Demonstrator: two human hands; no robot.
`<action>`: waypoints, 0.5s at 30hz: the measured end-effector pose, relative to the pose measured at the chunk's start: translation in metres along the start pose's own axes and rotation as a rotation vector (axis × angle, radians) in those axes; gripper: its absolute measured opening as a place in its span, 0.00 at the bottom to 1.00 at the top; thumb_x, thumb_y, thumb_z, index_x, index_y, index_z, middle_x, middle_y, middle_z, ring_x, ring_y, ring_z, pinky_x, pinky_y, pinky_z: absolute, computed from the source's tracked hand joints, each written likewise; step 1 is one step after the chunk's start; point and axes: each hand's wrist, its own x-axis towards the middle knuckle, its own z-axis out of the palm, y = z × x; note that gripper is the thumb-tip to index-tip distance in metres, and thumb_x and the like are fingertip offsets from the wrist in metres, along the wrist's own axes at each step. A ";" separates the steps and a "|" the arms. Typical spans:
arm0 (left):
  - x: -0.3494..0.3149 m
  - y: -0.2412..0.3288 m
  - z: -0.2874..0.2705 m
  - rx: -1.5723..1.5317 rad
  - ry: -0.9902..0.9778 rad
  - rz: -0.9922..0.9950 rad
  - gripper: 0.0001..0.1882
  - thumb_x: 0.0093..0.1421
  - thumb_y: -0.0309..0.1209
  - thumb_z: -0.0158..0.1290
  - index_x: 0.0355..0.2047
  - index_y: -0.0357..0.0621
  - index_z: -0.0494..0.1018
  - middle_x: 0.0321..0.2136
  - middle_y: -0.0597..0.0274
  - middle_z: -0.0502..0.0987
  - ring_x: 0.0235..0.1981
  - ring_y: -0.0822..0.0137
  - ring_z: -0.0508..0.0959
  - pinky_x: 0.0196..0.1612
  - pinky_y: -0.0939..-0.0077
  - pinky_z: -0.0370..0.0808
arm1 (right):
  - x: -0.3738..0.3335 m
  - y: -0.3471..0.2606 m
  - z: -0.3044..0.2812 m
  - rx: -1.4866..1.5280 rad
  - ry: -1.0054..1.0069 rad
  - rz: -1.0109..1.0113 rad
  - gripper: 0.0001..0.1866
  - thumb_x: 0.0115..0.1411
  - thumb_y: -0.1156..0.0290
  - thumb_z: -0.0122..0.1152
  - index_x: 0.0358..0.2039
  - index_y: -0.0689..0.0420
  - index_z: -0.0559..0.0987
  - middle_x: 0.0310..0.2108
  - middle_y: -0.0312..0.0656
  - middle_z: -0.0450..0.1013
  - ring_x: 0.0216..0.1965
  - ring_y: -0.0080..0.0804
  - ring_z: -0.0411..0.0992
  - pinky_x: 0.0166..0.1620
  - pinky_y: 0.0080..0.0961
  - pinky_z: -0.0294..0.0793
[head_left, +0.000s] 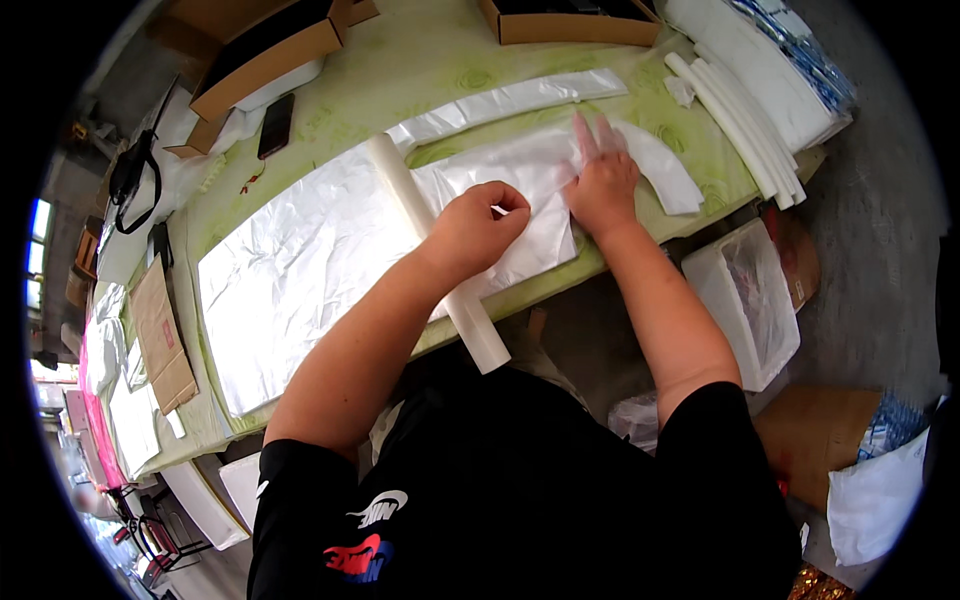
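A white plastic bag [300, 260] lies flat and wrinkled over the table, its two long strips reaching toward the far right. Across it rests a pale tube-like roll [403, 187], its near end jutting past the table edge. My left forearm passes over this roll. Just right of the roll, my left hand [472, 232] hovers over the plastic with thumb and forefinger pinched together; whatever is between them is too small to make out. My right hand [604, 188] lies over the plastic farther right, fingers stretched out and slightly blurred.
Several white rolls [735, 130] lie at the right table end beside stacked white bags [755, 75]. Cardboard boxes [270, 55] and a phone [276, 126] are at the far side. Below right stands a white bin [745, 305]; a flattened cardboard piece [163, 335] lies left.
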 end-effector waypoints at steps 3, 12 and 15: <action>0.008 0.007 0.007 -0.186 0.192 0.041 0.22 0.62 0.42 0.63 0.51 0.41 0.76 0.42 0.62 0.81 0.42 0.69 0.79 0.45 0.71 0.78 | -0.009 -0.013 -0.011 0.079 0.172 -0.248 0.39 0.51 0.70 0.67 0.66 0.32 0.71 0.66 0.42 0.65 0.58 0.51 0.68 0.57 0.48 0.65; 0.041 0.009 -0.006 -0.686 0.227 -0.065 0.11 0.65 0.34 0.60 0.44 0.46 0.74 0.39 0.67 0.77 0.40 0.72 0.77 0.46 0.67 0.79 | 0.000 -0.007 -0.008 0.257 0.021 -0.386 0.37 0.46 0.78 0.63 0.61 0.47 0.73 0.61 0.48 0.69 0.57 0.53 0.69 0.61 0.45 0.67; 0.007 0.000 -0.054 -0.890 0.310 0.036 0.12 0.66 0.32 0.59 0.47 0.46 0.73 0.35 0.67 0.73 0.35 0.72 0.75 0.49 0.64 0.79 | 0.000 0.009 0.007 0.243 0.170 -0.237 0.35 0.50 0.75 0.63 0.61 0.53 0.73 0.59 0.50 0.71 0.56 0.54 0.69 0.62 0.46 0.66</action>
